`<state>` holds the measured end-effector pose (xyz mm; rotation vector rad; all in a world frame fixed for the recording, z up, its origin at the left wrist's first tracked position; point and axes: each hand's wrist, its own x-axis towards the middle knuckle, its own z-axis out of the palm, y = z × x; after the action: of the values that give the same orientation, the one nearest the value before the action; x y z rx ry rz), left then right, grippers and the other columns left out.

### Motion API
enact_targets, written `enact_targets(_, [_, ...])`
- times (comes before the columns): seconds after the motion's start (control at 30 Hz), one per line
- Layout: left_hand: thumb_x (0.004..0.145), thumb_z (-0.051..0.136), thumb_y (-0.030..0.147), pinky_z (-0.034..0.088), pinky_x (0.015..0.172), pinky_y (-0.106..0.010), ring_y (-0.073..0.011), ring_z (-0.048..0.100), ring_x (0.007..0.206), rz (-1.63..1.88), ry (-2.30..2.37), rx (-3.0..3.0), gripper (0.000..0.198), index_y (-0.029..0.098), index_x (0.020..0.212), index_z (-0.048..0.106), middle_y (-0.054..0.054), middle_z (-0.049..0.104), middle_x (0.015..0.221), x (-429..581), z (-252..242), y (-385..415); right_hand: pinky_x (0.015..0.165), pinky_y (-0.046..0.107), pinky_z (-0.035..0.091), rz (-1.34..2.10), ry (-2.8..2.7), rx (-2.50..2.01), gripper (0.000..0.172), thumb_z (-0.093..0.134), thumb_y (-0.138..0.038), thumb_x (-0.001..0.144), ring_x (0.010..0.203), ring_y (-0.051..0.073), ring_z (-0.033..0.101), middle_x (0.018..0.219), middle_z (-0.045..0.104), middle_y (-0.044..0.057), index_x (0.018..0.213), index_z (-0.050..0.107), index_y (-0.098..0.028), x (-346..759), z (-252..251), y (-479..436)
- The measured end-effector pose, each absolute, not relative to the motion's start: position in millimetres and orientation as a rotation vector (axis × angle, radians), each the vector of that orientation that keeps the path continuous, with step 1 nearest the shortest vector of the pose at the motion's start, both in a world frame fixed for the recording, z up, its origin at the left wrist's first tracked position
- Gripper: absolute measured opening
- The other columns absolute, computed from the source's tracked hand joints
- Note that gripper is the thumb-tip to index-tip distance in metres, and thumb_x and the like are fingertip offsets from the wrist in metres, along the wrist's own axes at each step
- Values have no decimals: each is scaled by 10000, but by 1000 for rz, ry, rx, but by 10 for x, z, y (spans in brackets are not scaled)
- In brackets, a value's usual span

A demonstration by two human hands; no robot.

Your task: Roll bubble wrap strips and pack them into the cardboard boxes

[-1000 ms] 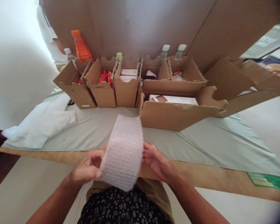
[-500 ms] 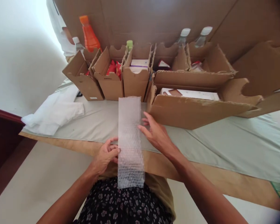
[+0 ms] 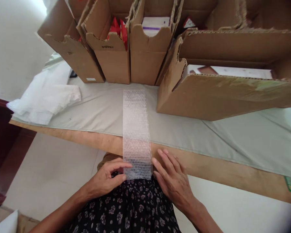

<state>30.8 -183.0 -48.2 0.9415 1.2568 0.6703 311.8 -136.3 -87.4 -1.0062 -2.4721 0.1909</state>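
Observation:
A long strip of clear bubble wrap (image 3: 136, 129) lies flat on the table (image 3: 208, 168), running from the cardboard boxes to the near edge and hanging over it. My left hand (image 3: 108, 179) pinches the strip's near left corner between thumb and fingers. My right hand (image 3: 172, 179) lies beside the strip's near right edge with its fingers stretched out flat, touching that edge and the table's wooden rim.
A row of open cardboard bins (image 3: 111, 48) with red packets and white boxes stands at the back. A wide low cardboard box (image 3: 220, 97) sits at the right. Crumpled white plastic (image 3: 46, 97) lies at the table's left. A pale green cloth (image 3: 232, 136) covers the top.
The bubble wrap, first held up in both hands, has been laid out flat along the table. My right hand slid back from the middle of the strip to its near end. The view tilted down.

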Motion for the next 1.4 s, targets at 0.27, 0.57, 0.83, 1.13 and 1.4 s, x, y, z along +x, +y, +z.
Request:
enact_targets(0.27, [752, 849, 433, 580, 778, -365, -254, 741, 851, 780, 882, 444, 539, 212, 1232, 745, -123, 788, 990, 351, -411, -1852, 746, 371, 552, 538, -2159, -839, 367, 529, -54, 940, 866, 219, 726, 971, 765, 58, 1230, 657, -239, 2817, -692, -1161])
enact_targets(0.57, [911, 624, 319, 435, 650, -305, -190, 641, 656, 698, 1703, 1327, 193, 241, 833, 782, -29, 762, 743, 430, -354, -1584, 742, 392, 544, 232, -2174, -1174, 422, 590, -217, 1003, 781, 241, 684, 927, 748, 74, 1423, 544, -202, 2627, -758, -1052])
enact_targets(0.83, [900, 600, 271, 351, 615, -317, -217, 637, 613, 431, 1843, 1579, 249, 230, 706, 750, -64, 765, 710, 448, -443, -1439, 968, 470, 478, 213, -2410, -924, 352, 671, -190, 956, 1190, 306, 648, 1272, 712, 124, 1304, 620, -215, 2821, -583, -1138])
enact_targets(1.13, [915, 697, 283, 504, 1028, -443, -322, 636, 1235, 798, 1653, 2017, 338, 264, 1252, 717, -114, 703, 1322, 452, -432, -1667, 915, 414, 485, 367, -2473, -743, 278, 519, -2, 938, 956, 215, 678, 1003, 778, 48, 1068, 678, -189, 2695, -567, -897])
enact_targets(1.4, [967, 598, 136, 531, 976, -457, -265, 686, 1109, 928, 1522, 2174, 187, 213, 1081, 725, -80, 779, 1111, 478, -599, -1510, 928, 468, 489, 526, -2576, -773, 269, 619, -271, 990, 1124, 295, 631, 1269, 710, 128, 1236, 630, -163, 2819, -508, -837])
